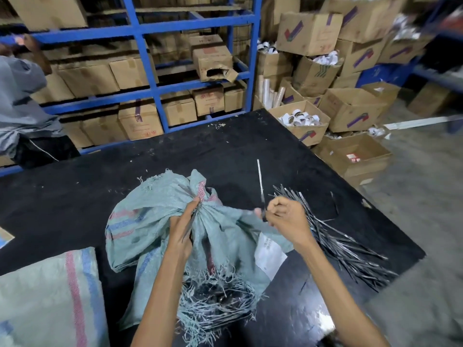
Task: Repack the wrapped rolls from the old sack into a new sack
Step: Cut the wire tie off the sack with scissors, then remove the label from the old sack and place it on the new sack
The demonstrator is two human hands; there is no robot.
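Observation:
A grey-green woven sack (140, 221) with red and blue stripes lies on the black table (75, 191), its neck bunched together. My left hand (181, 229) grips that gathered neck. My right hand (285, 216) pinches a thin black and silver strap (260, 181) that stands up from the fist beside the neck. The sack's near end is frayed and torn open (218, 304), with dark contents showing among loose threads. A second sack (50, 301), lighter, with a red and a blue stripe, lies at the lower left.
A heap of black straps (338, 236) lies to the right of my right hand, near the table's right edge. A white paper label (269, 254) lies beside the sack. A person in grey (20, 101) stands at the far left. Blue racks and cardboard boxes surround the table.

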